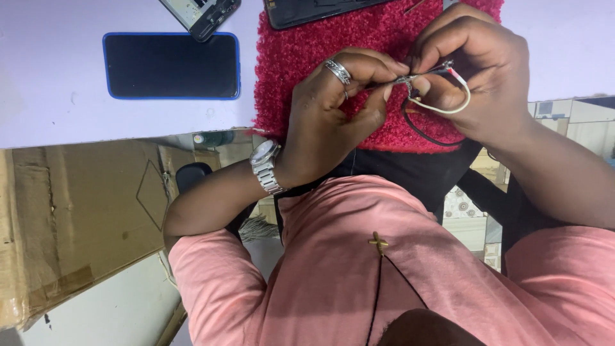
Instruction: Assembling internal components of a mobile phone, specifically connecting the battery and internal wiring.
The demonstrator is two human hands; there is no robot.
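Head view: left hand and right hand, fingers pinched narrow, hold a thin bundle of white, black and red wires above the red fuzzy mat on the white surface. Risk: excess pull may snap the fine strands.

Pretty bright, even indoor light; white table nearly blown out upper left, soft shadows under the arms, slight blur at the fingertips.
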